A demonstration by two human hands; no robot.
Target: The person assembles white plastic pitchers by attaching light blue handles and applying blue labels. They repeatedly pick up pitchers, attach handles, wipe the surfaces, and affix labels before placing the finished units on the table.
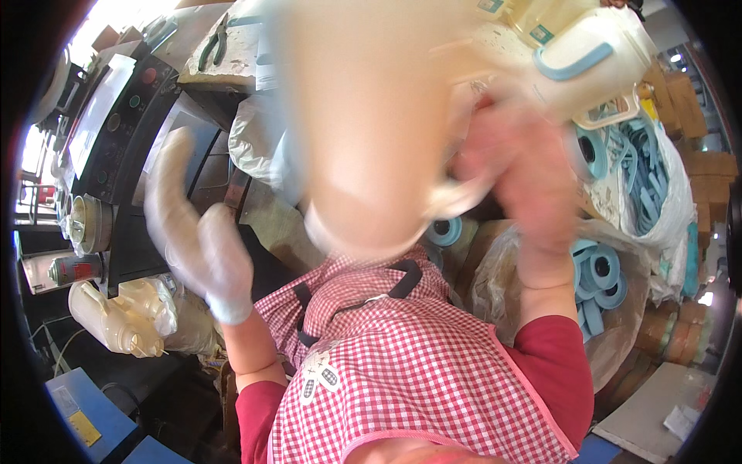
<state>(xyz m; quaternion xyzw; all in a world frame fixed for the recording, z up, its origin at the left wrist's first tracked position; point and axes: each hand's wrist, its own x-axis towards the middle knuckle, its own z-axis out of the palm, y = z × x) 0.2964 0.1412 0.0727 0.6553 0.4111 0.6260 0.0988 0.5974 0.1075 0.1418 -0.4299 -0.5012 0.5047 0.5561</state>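
Note:
A large beige plastic jug hangs in front of me, close and smeared by motion. My right hand, bare and blurred, is closed at the jug's handle side. The exact hold of its fingers is smeared. Away to the left of the jug is my left hand in a white glove. Its fingers are stretched out with the thumb apart, and nothing is in it. Beyond my right hand lies another cream jug with a light blue curved strip on its side.
At right, a white sack holds blue curved strips, and a clear bag holds blue ring-shaped parts. A black control panel with buttons stands at left. Pliers rest on a bench. More cream jugs lie at lower left.

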